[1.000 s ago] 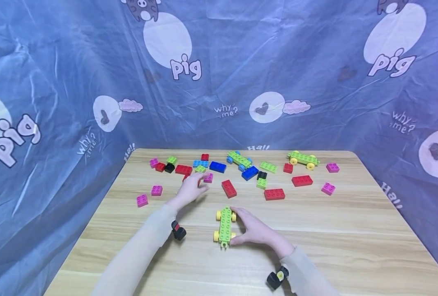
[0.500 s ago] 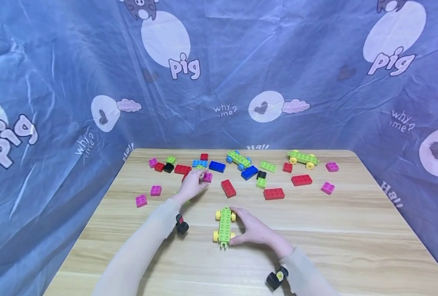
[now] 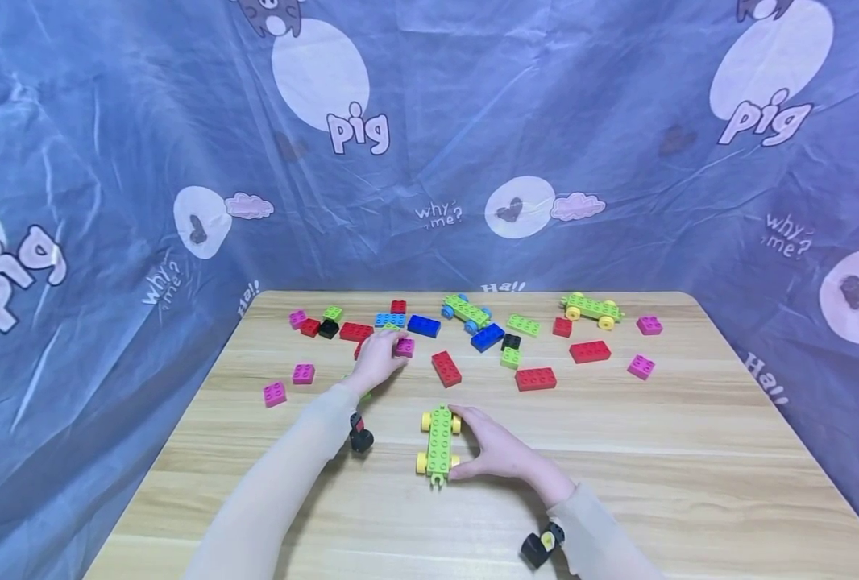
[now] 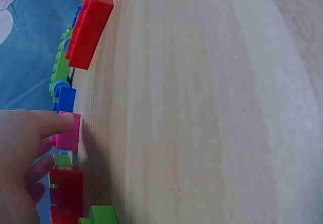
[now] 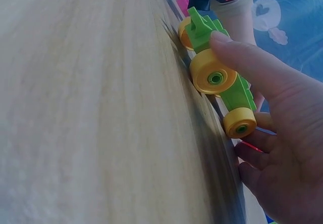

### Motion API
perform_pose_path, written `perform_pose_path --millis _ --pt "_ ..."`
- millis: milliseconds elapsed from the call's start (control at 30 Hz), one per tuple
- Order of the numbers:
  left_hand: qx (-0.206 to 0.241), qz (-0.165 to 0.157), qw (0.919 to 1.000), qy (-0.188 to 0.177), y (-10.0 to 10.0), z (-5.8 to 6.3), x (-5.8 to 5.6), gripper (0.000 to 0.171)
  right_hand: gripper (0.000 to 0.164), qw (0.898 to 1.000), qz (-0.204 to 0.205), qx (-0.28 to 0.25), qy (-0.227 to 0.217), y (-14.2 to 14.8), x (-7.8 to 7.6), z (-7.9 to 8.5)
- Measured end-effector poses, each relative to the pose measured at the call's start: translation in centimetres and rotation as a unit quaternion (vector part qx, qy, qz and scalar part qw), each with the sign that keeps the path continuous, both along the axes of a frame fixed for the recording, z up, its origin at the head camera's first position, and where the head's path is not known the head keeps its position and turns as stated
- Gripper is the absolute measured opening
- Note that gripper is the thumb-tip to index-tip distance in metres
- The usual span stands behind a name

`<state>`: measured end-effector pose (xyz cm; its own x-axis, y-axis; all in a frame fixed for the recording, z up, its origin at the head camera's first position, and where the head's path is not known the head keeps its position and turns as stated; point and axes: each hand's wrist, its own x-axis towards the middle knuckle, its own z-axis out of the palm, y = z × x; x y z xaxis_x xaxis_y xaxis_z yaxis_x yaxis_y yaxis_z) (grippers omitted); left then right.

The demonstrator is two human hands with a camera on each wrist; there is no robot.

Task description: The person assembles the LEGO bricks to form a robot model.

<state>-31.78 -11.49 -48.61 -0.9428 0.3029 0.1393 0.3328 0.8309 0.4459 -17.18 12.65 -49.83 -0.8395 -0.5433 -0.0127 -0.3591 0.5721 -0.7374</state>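
In the head view my left hand (image 3: 379,361) reaches to the brick group at the back left and pinches a small pink brick (image 3: 404,348). The left wrist view shows the thumb (image 4: 59,122) on the near face of that pink brick (image 4: 69,133), fingers behind it. My right hand (image 3: 498,448) holds a green toy car base (image 3: 440,443) with yellow wheels at the middle of the table, thumb near its front end and fingers at its far end. In the right wrist view the thumb touches the green base (image 5: 201,35) above a yellow wheel (image 5: 213,71).
Several bricks lie across the back of the wooden table (image 3: 618,483), among them a red brick (image 3: 446,369) and a blue brick (image 3: 424,325). Two more car bases stand there, one with blue wheels (image 3: 466,312), one with yellow wheels (image 3: 592,310). A blue curtain (image 3: 429,145) surrounds the table.
My left hand has moved slightly right and forward onto the pink brick, its fingers closing from a spread pose. The right hand and the car base have stayed in place.
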Motion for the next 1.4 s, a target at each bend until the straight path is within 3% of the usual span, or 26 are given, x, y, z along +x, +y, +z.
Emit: perform_pose_path --millis 233,667,1033,1400 --pt "-0.011 -0.004 0.9999 -0.007 0.01 -0.13 -0.04 0.050 0.111 1.000 0.000 -0.002 0.003 0.00 -0.05 -0.04" --pt "0.009 -0.003 1.0000 0.002 0.06 -0.31 0.01 0.035 0.110 1.000 0.001 -0.004 -0.003 -0.06 -0.12 -0.01" --pt "0.011 -0.003 0.9999 -0.008 0.06 -0.62 0.07 0.048 0.111 1.000 0.003 -0.004 0.005 -0.02 -0.11 -0.19" --pt "-0.025 -0.021 0.9995 -0.005 0.32 -0.54 0.20 0.047 0.111 1.000 -0.004 0.000 -0.005 -0.07 -0.02 0.03"
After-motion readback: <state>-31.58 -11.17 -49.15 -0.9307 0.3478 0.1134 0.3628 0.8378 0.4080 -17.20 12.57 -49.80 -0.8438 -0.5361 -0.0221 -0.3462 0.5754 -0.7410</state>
